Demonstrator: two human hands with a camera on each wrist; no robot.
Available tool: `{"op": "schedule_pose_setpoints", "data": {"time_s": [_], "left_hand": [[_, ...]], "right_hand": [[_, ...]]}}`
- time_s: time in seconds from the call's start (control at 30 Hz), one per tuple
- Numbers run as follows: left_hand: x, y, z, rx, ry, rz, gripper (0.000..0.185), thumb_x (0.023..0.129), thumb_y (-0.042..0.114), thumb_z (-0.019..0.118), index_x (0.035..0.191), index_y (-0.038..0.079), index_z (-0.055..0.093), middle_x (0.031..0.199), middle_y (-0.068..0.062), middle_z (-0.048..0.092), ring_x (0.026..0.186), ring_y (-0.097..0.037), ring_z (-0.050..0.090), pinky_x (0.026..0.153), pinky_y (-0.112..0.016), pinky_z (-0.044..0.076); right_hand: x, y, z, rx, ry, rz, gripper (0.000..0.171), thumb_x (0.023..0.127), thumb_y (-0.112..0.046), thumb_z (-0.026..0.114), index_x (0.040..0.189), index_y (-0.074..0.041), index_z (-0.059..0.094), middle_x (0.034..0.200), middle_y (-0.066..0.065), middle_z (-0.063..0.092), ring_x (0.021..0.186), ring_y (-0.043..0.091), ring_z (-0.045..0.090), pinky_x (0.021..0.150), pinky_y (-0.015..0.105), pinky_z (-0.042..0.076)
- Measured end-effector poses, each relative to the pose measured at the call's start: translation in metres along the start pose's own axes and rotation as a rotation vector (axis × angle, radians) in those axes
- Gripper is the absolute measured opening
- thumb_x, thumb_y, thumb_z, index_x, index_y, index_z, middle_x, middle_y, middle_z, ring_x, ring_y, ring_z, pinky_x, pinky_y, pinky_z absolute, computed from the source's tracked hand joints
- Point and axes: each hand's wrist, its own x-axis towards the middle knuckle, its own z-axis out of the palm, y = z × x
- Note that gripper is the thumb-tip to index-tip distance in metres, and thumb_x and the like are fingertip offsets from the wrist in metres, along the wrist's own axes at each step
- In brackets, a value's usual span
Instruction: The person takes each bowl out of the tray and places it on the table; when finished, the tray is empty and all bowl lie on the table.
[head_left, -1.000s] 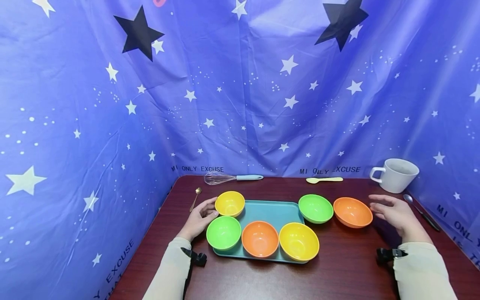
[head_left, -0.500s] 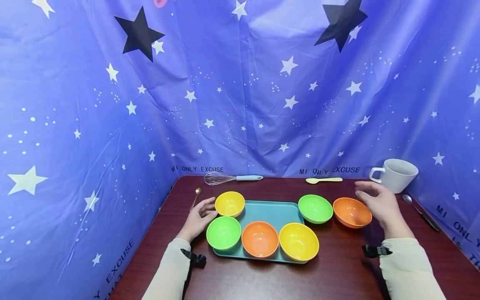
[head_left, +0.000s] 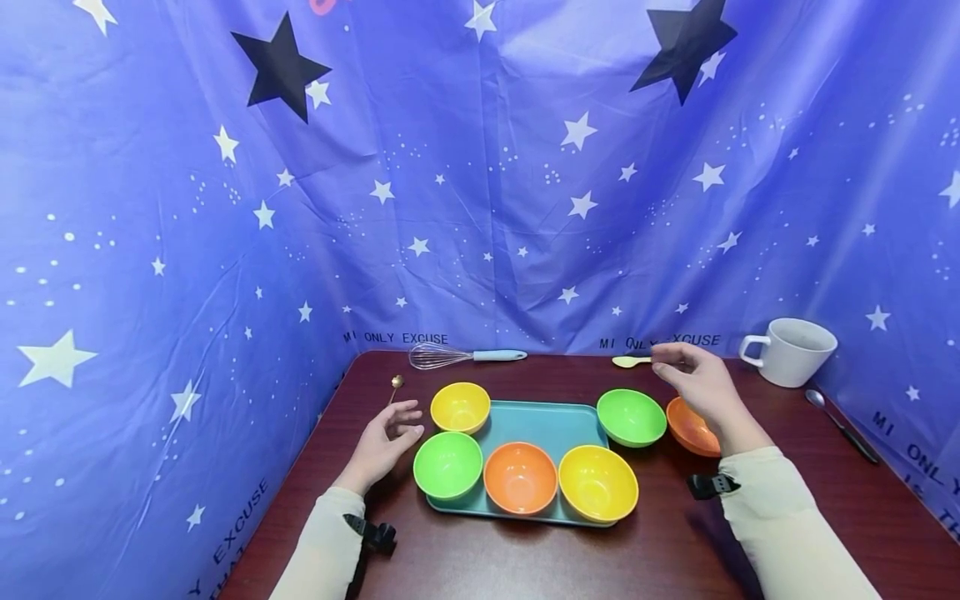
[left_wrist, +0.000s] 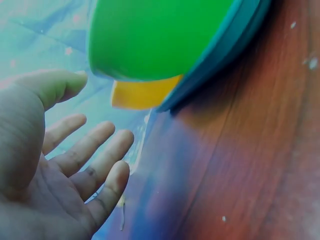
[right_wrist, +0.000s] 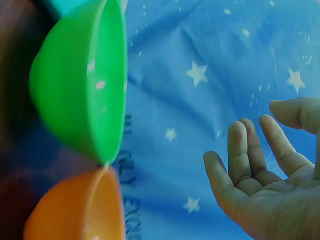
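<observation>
Near yellow bowl (head_left: 598,483), near orange bowl (head_left: 521,478) and near green bowl (head_left: 447,467) make a row along the close edge of a teal tray (head_left: 547,421), which lies on a dark reddish table (head_left: 495,558). On my feed the left hand (head_left: 381,442) sits just beside the green end of that row, fingers spread and gently bent, holding nothing; the left wrist view gives me a plain gap between thumb and bowl. Slightly farther off I have the orange bowl on the right (head_left: 686,427), partly covered by the right arm from my head camera, and next to it the green bowl on the right (head_left: 632,417), by the tray's corner; whether their rims touch I cannot tell. Over the tray's far left corner stands the far yellow bowl (head_left: 461,408), close to the left fingertips but apart from them. The right hand (head_left: 701,385) hangs in the air above the table, loosely curved, with nothing in its grasp. Off to the right I see a black-handled spoon (head_left: 857,442). Past the left hand shows a gold spoon (head_left: 397,382), its handle partly hidden. Toward the back I get a pale yellow spoon (head_left: 628,362), half covered by the right fingertips, a whisk (head_left: 483,356) with a light blue handle, and a white mug (head_left: 801,354). Behind everything hangs a blue-purple curtain (head_left: 487,208) with stars on it
</observation>
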Motion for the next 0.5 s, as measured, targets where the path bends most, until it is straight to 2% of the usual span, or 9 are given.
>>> {"op": "schedule_pose_setpoints", "data": {"time_s": [0.2,0.37,0.43,0.5], "left_hand": [[-0.016,0.005,-0.001,0.004,-0.043,0.007,0.051,0.098,0.023,0.077,0.145,0.013,0.059,0.133,-0.015,0.067,0.108,-0.025,0.068,0.086,-0.03,0.056],[-0.031,0.003,-0.001,-0.05,-0.104,0.016,0.054,0.099,0.021,0.075,0.147,0.008,0.056,0.136,-0.016,0.065,0.106,-0.03,0.066,0.076,-0.031,0.056],[-0.037,0.001,-0.001,-0.06,-0.14,0.016,0.056,0.1,0.021,0.074,0.15,0.006,0.052,0.138,-0.017,0.063,0.107,-0.032,0.065,0.075,-0.032,0.057],[-0.041,-0.001,-0.001,-0.059,-0.171,0.023,0.058,0.101,0.021,0.073,0.152,0.006,0.05,0.14,-0.015,0.062,0.11,-0.032,0.065,0.08,-0.033,0.057]], "right_hand": [[0.013,-0.024,0.015,0.008,-0.073,-0.007,0.037,0.104,-0.018,0.067,0.137,-0.003,0.065,0.124,0.019,0.067,0.101,0.012,0.061,0.081,0.019,0.051],[0.023,-0.037,0.032,0.027,-0.138,0.008,0.036,0.104,-0.016,0.068,0.138,-0.004,0.065,0.125,0.021,0.067,0.102,0.016,0.064,0.083,0.023,0.052],[0.027,-0.039,0.04,0.046,-0.166,0.007,0.037,0.103,-0.014,0.068,0.138,-0.003,0.064,0.125,0.022,0.068,0.105,0.021,0.066,0.084,0.023,0.053],[0.032,-0.039,0.048,0.055,-0.188,0.015,0.037,0.103,-0.013,0.068,0.138,-0.003,0.063,0.126,0.021,0.069,0.109,0.026,0.066,0.087,0.025,0.053]]}}
